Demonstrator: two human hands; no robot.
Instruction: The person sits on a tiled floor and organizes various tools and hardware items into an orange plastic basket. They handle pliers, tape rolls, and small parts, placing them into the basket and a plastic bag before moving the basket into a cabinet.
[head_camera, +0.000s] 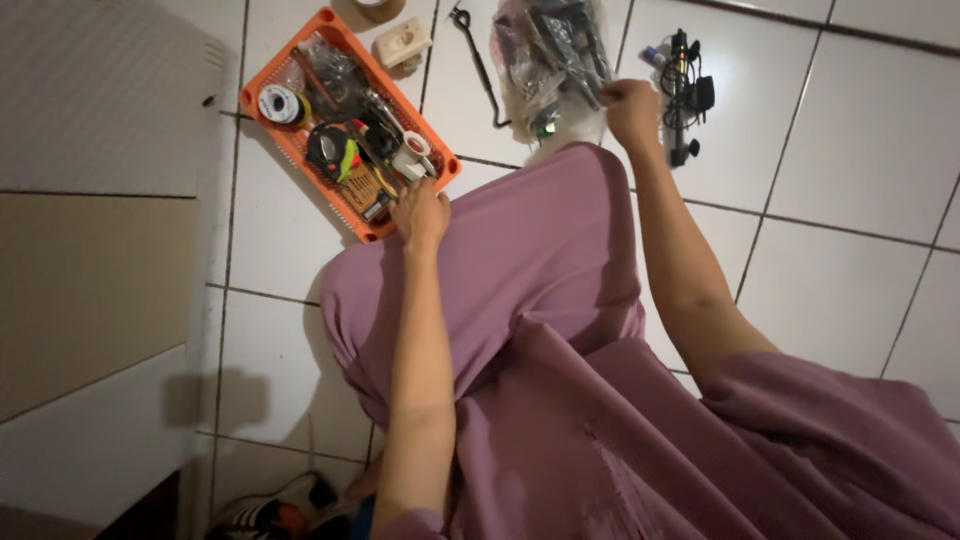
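Note:
I sit on a white tiled floor in a mauve garment (540, 300) that covers my knees. My left hand (420, 212) rests at the near edge of an orange plastic tray (290, 140), fingers reaching among its small tools; whether it grips one I cannot tell. The tray holds a wire spool (280, 104), tape rolls and several hand tools. My right hand (630, 105) is closed on the edge of a clear plastic bag (545, 55) filled with dark cables and parts, lying on the floor ahead of my knees.
A bundle of black cables with an adapter (685, 85) lies right of the bag. A thin black tool (480, 60) lies between tray and bag. A beige wall socket (402, 42) sits behind the tray. A white cabinet (100, 250) stands left; a shoe (270, 515) lies below.

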